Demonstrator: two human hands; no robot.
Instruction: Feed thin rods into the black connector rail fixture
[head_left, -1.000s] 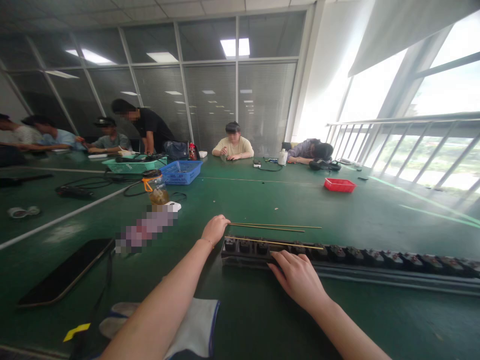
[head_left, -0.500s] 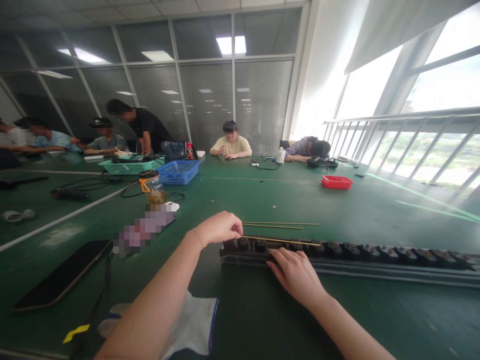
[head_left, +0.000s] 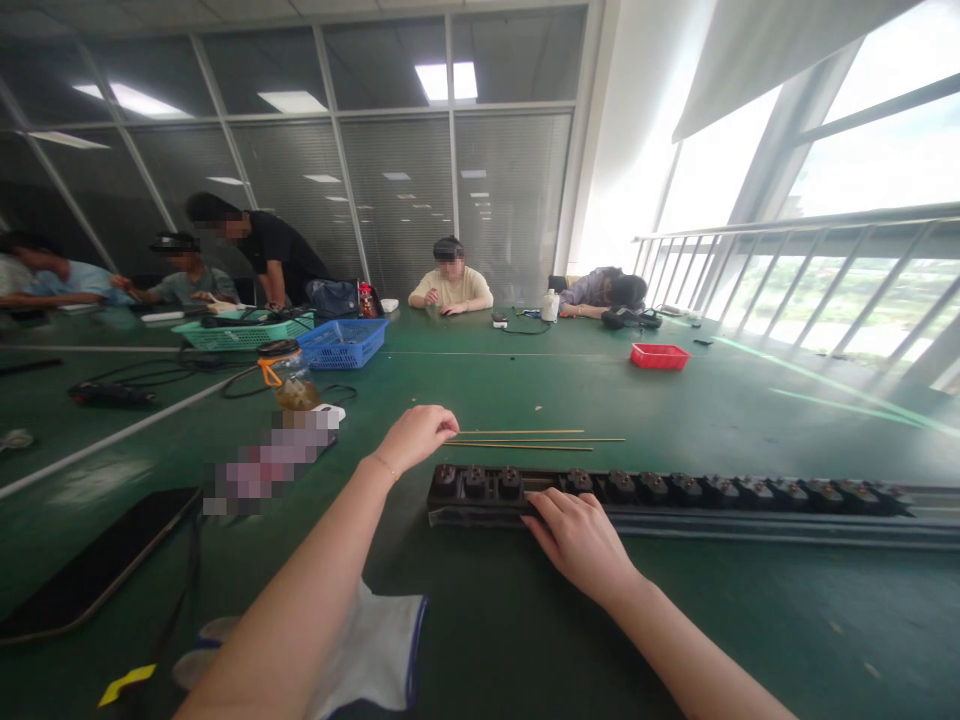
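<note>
My left hand pinches one end of a thin brass-coloured rod, just above the green table beyond the strip. Two similar rods lie close to it, nearly parallel. A long black strip runs off to the right, with a row of small black blocks in its channel, metal contacts on top. Near its left part, my right hand grips the strip, fingers over the top and thumb at the near side. Between the blocks there is a gap beside my right fingertips, which are partly hidden.
A work glove lies under my left forearm. To the left are a dark flat board and a jar with an orange strap. Farther back stand a blue basket, a green basket and a red tray. Several people sit or stand around the table.
My left hand has moved the rod away from above the strip, left and farther back, to beside the other rods. My right hand stays on the strip. The view has shifted slightly.
</note>
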